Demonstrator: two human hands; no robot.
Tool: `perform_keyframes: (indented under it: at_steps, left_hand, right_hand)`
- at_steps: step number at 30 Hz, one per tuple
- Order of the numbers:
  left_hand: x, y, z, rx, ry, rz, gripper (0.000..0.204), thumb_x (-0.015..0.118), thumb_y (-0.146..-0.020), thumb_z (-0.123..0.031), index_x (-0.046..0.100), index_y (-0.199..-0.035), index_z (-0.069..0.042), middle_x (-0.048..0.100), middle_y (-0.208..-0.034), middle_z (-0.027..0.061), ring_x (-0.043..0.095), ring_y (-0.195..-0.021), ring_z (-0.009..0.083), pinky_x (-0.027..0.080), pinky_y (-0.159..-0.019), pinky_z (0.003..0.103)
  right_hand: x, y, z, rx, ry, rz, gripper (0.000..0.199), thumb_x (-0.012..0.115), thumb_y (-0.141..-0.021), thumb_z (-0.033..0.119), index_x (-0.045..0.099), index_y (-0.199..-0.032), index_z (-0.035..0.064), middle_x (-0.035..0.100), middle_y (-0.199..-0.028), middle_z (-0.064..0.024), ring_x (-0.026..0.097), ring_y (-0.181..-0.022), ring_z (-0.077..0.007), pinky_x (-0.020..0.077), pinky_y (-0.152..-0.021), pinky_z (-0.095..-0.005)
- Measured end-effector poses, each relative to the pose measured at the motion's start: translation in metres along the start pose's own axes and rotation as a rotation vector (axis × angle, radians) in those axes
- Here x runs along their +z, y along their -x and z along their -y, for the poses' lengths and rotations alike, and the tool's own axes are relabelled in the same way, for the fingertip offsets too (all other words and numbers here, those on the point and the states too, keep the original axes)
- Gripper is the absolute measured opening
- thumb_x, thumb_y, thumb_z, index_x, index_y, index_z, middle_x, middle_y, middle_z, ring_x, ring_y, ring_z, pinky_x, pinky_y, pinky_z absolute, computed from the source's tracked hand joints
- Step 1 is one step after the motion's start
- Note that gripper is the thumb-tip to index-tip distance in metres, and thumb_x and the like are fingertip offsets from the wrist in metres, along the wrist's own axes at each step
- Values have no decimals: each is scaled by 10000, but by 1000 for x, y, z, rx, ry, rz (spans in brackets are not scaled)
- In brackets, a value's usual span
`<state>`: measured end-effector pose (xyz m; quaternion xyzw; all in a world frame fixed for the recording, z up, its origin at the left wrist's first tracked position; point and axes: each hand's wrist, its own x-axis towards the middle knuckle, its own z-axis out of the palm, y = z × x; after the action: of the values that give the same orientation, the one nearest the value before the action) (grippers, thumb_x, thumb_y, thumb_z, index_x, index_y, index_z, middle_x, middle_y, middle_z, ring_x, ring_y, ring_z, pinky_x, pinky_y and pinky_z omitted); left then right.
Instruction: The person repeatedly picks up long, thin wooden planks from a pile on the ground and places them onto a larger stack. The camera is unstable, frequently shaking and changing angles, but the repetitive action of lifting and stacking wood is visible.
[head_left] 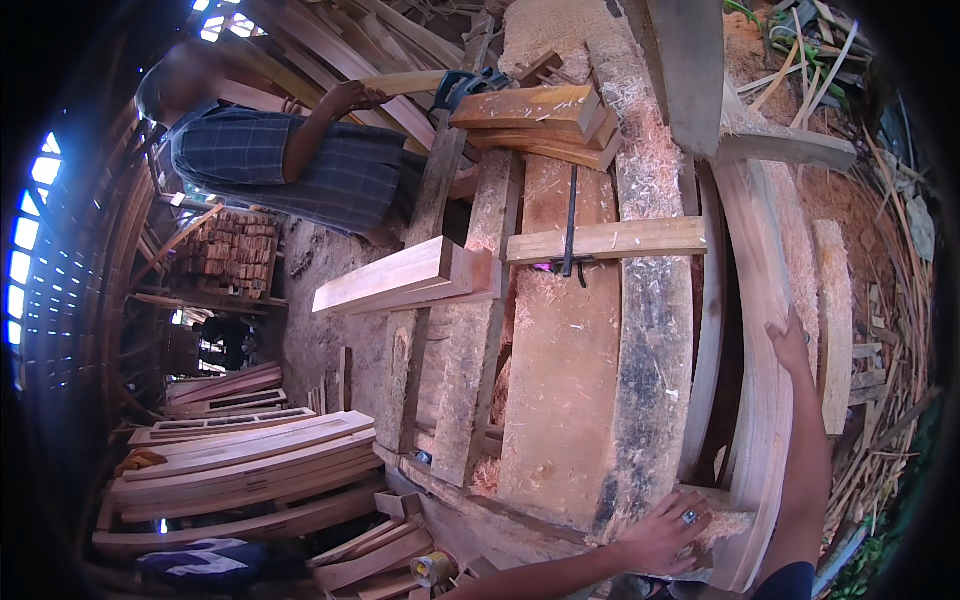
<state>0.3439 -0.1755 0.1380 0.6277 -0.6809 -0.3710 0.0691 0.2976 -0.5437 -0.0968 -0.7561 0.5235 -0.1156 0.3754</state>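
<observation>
While resting the ringed left hand (672, 533), with loosely spread fingers, on shavings-dusted wood (731, 524) beside the near end, touches with the right hand (793, 347) the right edge of a long, pale-brown wooden plank (765, 420), with finger closure too hidden to tell. Has it right of a shavings-strewn board bench (560, 400), pointing lengthwise away from the body, with grain along its length.

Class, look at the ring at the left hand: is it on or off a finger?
On: the ring sits on a finger of the left hand, its band showing against the skin.
</observation>
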Motion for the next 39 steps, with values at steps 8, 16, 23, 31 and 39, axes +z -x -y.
perform_keyframes:
  at_steps: [8, 16, 23, 31, 39]
  left_hand:
    - [16, 6, 1, -9, -101, -95, 684, 517, -885, -495, 443, -1348, 2, 461, -1378, 208, 331, -1342, 377, 189, -1148, 510]
    - [12, 2, -8, -44, -229, -76, 686, 448, -915, -532, 468, -1341, 6, 516, -1319, 203, 385, -1307, 354, 199, -1146, 493]
    - [12, 5, -12, -40, -334, -156, 690, 463, -907, -556, 514, -1298, 11, 588, -1218, 191, 440, -1260, 323, 209, -1147, 463]
    - [15, 5, -10, -56, -347, -104, 656, 478, -902, -536, 547, -1255, 13, 599, -1182, 186, 484, -1207, 326, 232, -1134, 466]
    - [14, 1, -8, -34, -297, -121, 675, 443, -913, -538, 509, -1300, 11, 610, -1155, 208, 461, -1233, 342, 204, -1147, 485]
  right_hand:
    - [-34, 155, -23, -28, -262, 121, 761, 636, -888, 171, 220, -1503, 3, 366, -1462, -267, 374, -1359, -367, 342, -1104, -400]
    - [-63, 324, -67, 71, -377, 131, 634, 579, -938, 303, 338, -1446, 9, 486, -1364, -248, 487, -1263, -352, 365, -1058, -394]
    - [-74, 398, -66, 350, -343, 168, 531, 585, -940, 291, 425, -1369, 22, 579, -1237, -223, 560, -1160, -346, 406, -1003, -395]
    - [-76, 448, -64, 411, -198, 38, 513, 608, -910, 346, 480, -1258, -9, 626, -1118, -243, 609, -1046, -378, 448, -911, -450]
    - [-33, 498, -112, 318, -251, -149, 435, 564, -953, 382, 507, -1096, -25, 592, -821, -174, 571, -629, -227, 477, -548, -379]
